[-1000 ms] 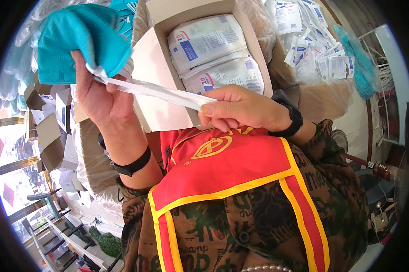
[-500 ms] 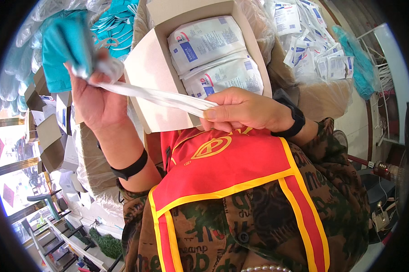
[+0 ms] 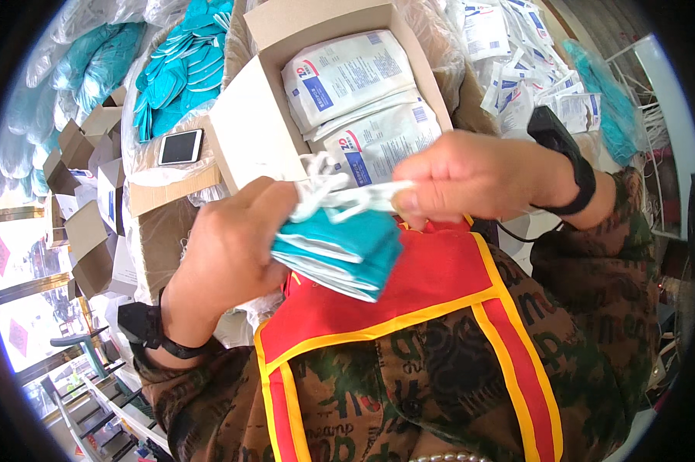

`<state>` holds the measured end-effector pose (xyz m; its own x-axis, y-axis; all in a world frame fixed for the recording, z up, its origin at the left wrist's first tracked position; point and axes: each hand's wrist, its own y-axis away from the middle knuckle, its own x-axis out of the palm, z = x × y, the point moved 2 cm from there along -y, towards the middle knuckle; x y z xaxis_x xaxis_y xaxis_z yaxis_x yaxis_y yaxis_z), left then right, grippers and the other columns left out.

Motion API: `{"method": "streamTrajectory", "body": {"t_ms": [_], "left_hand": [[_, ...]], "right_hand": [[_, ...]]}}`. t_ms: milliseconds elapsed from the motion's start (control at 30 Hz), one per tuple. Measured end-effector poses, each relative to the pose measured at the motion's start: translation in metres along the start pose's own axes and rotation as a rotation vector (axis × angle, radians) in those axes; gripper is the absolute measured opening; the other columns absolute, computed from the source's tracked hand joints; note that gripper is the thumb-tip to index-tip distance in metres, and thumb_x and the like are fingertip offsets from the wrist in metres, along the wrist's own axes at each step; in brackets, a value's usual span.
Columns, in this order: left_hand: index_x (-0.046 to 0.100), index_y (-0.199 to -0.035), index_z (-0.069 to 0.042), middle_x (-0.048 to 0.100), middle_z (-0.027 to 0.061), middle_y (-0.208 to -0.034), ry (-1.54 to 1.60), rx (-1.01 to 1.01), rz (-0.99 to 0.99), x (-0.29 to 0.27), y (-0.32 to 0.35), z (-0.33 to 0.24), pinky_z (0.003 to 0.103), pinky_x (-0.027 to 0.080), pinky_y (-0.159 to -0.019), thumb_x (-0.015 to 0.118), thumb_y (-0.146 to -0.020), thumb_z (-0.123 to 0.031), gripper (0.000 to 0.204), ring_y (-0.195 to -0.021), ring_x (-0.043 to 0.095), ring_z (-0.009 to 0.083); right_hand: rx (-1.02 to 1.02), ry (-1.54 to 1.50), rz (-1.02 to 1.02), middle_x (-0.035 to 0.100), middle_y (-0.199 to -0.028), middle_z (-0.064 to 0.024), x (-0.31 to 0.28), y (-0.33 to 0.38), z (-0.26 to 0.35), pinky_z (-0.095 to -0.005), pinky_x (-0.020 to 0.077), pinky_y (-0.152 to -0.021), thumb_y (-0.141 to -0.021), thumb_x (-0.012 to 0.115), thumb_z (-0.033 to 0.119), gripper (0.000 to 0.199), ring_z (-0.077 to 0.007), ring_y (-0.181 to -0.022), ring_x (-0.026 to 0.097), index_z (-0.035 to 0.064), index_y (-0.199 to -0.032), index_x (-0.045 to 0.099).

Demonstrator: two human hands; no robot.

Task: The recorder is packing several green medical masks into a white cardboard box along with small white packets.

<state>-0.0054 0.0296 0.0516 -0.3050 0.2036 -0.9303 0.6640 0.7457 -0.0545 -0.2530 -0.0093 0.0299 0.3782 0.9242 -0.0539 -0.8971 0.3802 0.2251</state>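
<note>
In front of my chest, my left hand (image 3: pixel 236 231) grips the left end of a small stack of teal fold-flat face masks (image 3: pixel 339 250) edged in white. Its fingers are curled around the stack and partly hidden behind it. To the right, my right hand (image 3: pixel 455 181) is closed in a pinch on the masks' white straps (image 3: pixel 370 199), drawing them sideways. Loose loops of strap bunch up above the stack. Just beyond my hands stands an open carton (image 3: pixel 247 127) with white-and-blue sealed packets (image 3: pixel 355 73) lying in two rows.
More teal masks (image 3: pixel 185 65) fill a plastic-lined box at the far left, with a phone (image 3: pixel 181 147) on its near edge. Loose packets (image 3: pixel 517 77) heap in a box at the far right. Opened cartons (image 3: pixel 89 231) pile up at left, above a stepladder (image 3: pixel 85 400).
My left hand has brought the masks down and right from the upper left, to in front of my chest. My right hand has shifted right, still on the straps, which now bunch in loops.
</note>
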Motion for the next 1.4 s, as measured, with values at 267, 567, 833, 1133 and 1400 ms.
{"method": "streamTrajectory", "body": {"t_ms": [267,567,833,1133,1400], "left_hand": [[0.06,-0.09,-0.001,0.052,0.0107,-0.074,-0.185,0.094,-0.293,0.012,0.03,0.027,0.036,0.044,-0.05,0.073,-0.064,-0.025,0.037,-0.057,0.056,0.0274],[0.064,-0.106,0.004,0.068,0.0197,-0.094,-0.349,-0.732,-0.525,-0.011,0.156,0.172,0.039,0.052,-0.08,0.067,-0.074,-0.002,0.033,-0.085,0.066,0.0342],[0.062,-0.101,0.007,0.067,0.0208,-0.091,-0.089,-0.374,-0.506,0.051,0.099,0.148,0.038,0.049,-0.074,0.065,-0.083,-0.032,0.042,-0.082,0.064,0.035],[0.06,-0.106,0.011,0.067,0.0125,-0.095,0.441,-0.387,-0.541,0.077,0.051,0.09,0.026,0.053,-0.061,0.073,-0.077,-0.006,0.036,-0.078,0.061,0.0166],[0.052,-0.113,0.014,0.063,0.0182,-0.089,0.191,-0.299,-0.382,0.076,0.033,0.079,0.034,0.048,-0.073,0.068,-0.082,-0.032,0.057,-0.079,0.06,0.0223]], "right_hand": [[0.084,0.092,-0.041,0.055,-0.065,-0.005,0.007,0.051,0.007,-0.0298,0.0411,-0.057,-0.098,0.048,0.027,0.031,-0.0138,-0.059,0.05,0.0008,-0.084,0.055],[0.17,-0.052,-0.323,0.048,-0.061,-0.0037,-0.008,0.13,0.0,-0.0258,0.0343,-0.046,-0.097,0.047,0.024,0.028,-0.0114,-0.051,0.045,0.0027,-0.081,0.052],[-0.149,-0.849,-0.803,0.043,-0.065,-0.0012,-0.009,0.137,-0.094,-0.0183,0.0295,-0.04,-0.095,0.046,0.023,0.023,-0.0054,-0.048,0.036,0.0018,-0.087,0.049],[-0.558,-1.32,-1.381,0.047,-0.074,-0.0038,0.035,0.263,-0.27,-0.0186,0.0308,-0.041,-0.098,0.047,0.025,0.026,-0.0102,-0.056,0.04,0.006,-0.08,0.05],[0.017,-0.906,-1.971,0.067,-0.106,-0.0058,0.071,0.304,-0.359,-0.0302,0.0385,-0.09,-0.097,0.05,0.039,0.035,-0.0154,-0.101,0.057,0.0079,-0.103,0.065]]}}
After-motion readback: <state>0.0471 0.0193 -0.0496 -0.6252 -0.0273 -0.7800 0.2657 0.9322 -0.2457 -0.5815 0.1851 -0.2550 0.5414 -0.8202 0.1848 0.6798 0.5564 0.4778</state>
